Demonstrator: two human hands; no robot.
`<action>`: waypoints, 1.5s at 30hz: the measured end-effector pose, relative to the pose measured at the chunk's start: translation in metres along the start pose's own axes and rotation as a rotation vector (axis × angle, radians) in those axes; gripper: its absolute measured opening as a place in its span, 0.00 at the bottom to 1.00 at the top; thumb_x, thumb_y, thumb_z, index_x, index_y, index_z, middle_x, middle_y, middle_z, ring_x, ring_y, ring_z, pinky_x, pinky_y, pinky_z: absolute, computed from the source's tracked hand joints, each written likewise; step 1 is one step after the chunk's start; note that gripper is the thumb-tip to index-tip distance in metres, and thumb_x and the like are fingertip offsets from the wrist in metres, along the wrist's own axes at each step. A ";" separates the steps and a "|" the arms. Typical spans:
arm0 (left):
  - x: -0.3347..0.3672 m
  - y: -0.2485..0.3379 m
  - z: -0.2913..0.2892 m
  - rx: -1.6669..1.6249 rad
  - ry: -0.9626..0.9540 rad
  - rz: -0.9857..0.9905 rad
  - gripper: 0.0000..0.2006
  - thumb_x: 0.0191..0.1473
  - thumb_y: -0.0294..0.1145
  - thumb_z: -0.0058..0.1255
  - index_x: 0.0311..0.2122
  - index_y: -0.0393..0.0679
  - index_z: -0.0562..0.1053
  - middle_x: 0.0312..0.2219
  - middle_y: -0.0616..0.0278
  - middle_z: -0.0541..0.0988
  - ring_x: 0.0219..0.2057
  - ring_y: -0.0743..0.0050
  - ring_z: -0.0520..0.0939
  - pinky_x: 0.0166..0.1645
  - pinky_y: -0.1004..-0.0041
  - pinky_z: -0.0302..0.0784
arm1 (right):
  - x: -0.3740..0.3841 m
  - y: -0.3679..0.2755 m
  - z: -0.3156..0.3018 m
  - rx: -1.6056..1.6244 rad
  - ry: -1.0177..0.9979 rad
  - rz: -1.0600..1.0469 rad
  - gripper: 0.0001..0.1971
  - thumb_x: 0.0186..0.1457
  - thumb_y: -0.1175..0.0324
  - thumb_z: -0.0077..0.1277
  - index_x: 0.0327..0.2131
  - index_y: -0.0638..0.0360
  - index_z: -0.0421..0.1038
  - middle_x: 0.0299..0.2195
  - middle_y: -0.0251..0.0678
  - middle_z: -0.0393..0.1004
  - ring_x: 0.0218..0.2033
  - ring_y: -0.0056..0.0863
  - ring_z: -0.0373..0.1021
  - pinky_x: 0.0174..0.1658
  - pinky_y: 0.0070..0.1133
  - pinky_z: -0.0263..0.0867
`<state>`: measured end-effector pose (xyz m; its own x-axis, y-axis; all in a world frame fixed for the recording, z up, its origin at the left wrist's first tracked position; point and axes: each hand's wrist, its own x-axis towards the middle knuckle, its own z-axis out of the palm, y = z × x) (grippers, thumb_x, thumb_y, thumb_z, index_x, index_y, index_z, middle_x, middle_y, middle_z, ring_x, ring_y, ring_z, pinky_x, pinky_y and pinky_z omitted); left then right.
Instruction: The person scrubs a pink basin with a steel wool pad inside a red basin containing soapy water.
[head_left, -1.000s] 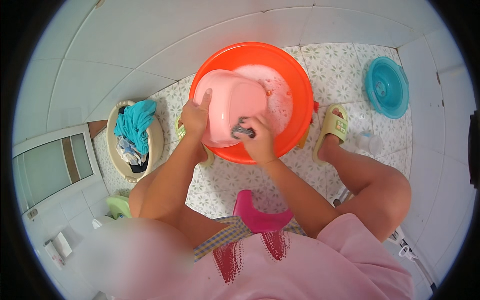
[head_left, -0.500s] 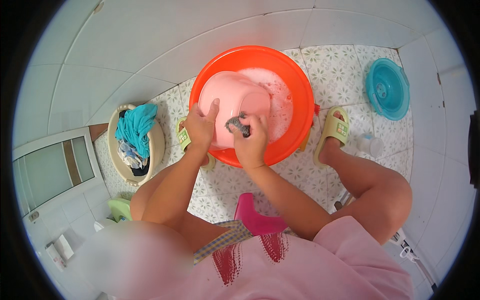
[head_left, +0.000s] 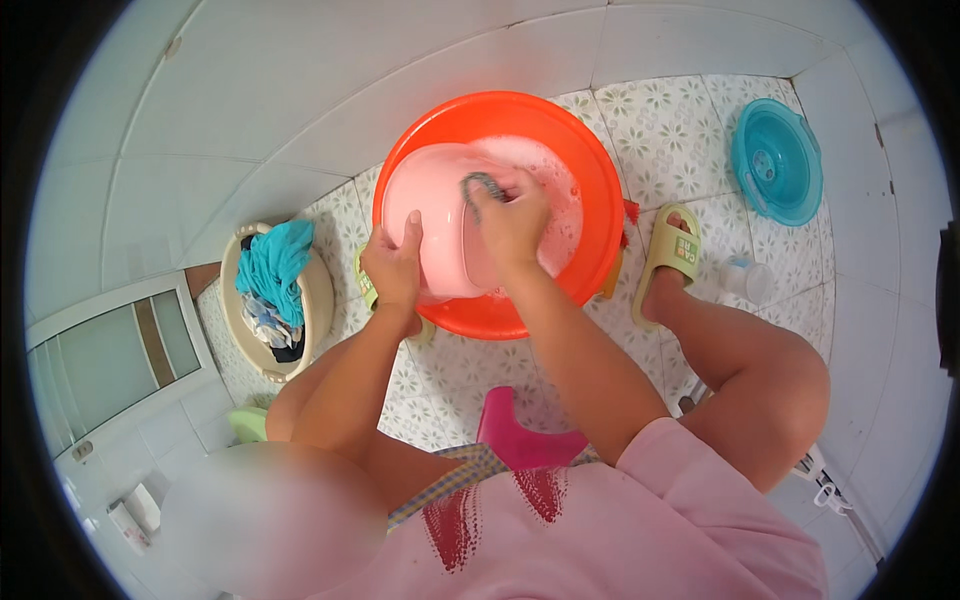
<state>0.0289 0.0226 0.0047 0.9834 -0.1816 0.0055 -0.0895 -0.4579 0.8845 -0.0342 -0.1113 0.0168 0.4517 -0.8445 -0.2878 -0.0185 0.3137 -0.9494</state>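
A pink basin (head_left: 432, 190) lies tipped on its side inside a large orange-red tub (head_left: 540, 108) that holds foamy water (head_left: 560, 190). My left hand (head_left: 393, 264) grips the pink basin at its near left rim, thumb lying on the outer wall. In my right hand (head_left: 517, 222) is a grey steel wool scrubber (head_left: 482, 184), pressed to the basin's outside near its base. The fingertips of the left hand are hidden behind the rim.
At left stands a beige laundry basket (head_left: 318, 310) holding a teal cloth (head_left: 275, 262) and other clothes. A blue basin (head_left: 800, 185) and a clear plastic container (head_left: 747, 281) are on the tiled floor at right. A pink stool (head_left: 515, 440) is beneath me; tiled walls close in behind.
My right hand has moved the steel wool scrubber up and slightly right along the pink basin. The left hand has shifted a little left and down, and the basin has turned slightly.
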 end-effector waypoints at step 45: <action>0.014 0.004 -0.022 -0.057 -0.054 -0.147 0.25 0.63 0.45 0.36 0.40 0.28 0.74 0.28 0.60 0.78 0.29 0.81 0.73 0.36 0.77 0.71 | 0.006 0.000 0.002 -0.038 -0.360 -0.397 0.09 0.40 0.77 0.57 0.30 0.61 0.76 0.33 0.40 0.76 0.36 0.35 0.72 0.42 0.26 0.67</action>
<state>0.0455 0.0373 0.0180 0.9751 -0.1633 -0.1500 0.0657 -0.4334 0.8988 -0.0297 -0.1156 0.0148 0.7076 -0.6907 0.1490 0.1865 -0.0208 -0.9822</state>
